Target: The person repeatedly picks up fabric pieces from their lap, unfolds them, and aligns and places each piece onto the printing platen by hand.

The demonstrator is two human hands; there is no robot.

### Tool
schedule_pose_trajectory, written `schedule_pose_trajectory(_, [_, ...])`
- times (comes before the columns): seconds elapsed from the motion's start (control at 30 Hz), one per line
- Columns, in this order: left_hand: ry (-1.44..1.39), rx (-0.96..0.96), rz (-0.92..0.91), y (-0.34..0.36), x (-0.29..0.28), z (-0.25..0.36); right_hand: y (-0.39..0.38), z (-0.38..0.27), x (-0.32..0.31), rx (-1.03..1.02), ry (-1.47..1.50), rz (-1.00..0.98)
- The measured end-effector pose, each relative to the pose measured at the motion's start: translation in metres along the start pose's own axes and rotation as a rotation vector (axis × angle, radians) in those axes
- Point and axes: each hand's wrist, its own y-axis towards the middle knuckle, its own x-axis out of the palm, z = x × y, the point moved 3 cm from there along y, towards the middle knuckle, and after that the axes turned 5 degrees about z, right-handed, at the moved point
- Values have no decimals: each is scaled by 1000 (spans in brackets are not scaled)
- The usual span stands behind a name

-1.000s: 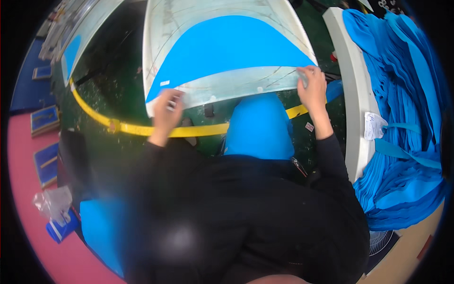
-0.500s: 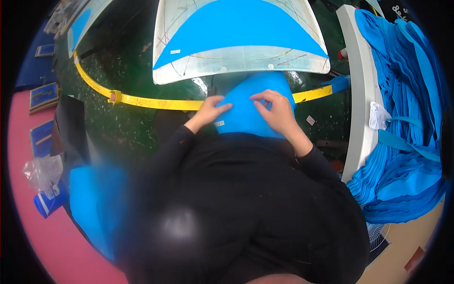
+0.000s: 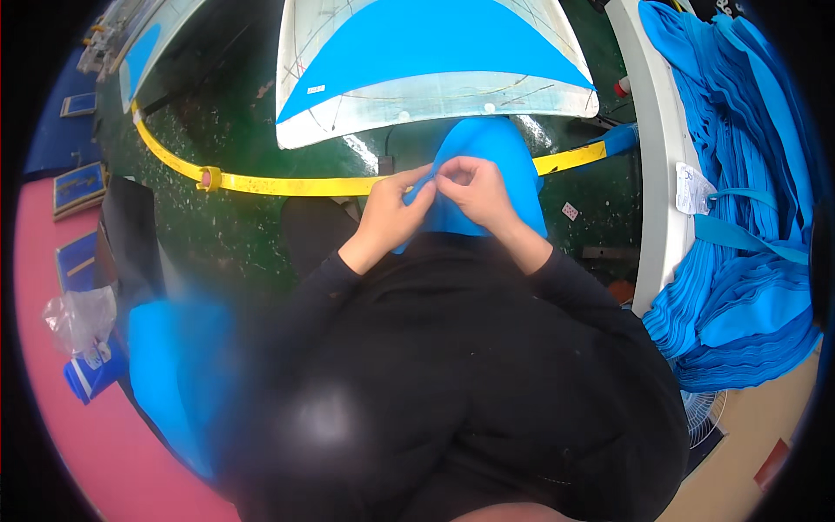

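A blue cloth piece lies over my lap in the middle of the view, with its upper end below the white pallet. My left hand pinches the left edge of this cloth between thumb and fingers, lifting it into a fold. Close beside it, my right hand has thumb and forefinger pressed together at the same edge. Whatever lies between the right fingertips is too small to make out. On the white pallet ahead of me, a flat curved blue piece is spread out, with a small white label at its left corner.
A curved yellow rail runs under the pallet. Stacked blue cloth pieces hang over a white beam at the right. At the left, a pink surface holds a clear plastic bag. A fan stands lower right.
My hands have come together at the cloth's left edge. The left hand has pinched and raised that edge, and the right hand has moved left to it.
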Motion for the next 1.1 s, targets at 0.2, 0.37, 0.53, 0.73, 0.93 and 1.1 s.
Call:
schedule_pose_trajectory(0.2, [-228,-273,-23,10,1,-29,-4,1,-3,55,32,-122])
schedule_pose_trajectory(0.37, [-231,-411,45,14,1,-81,-7,1,-17,-42,154,-100])
schedule_pose_trajectory(0.53, [-532,170,-149,21,11,-7,-11,-21,-31,-139,77,-206])
schedule_pose_trajectory(0.73, [-343,70,-455,27,19,6,-15,-32,-45,-188,25,-109])
schedule_pose_trajectory(0.93, [-552,-259,-85,40,36,-15,-50,-39,-37,-575,-668,150])
schedule_pose_trajectory(1.1, [-618,-103,-36,41,52,2,-42,41,-108,-304,-828,376])
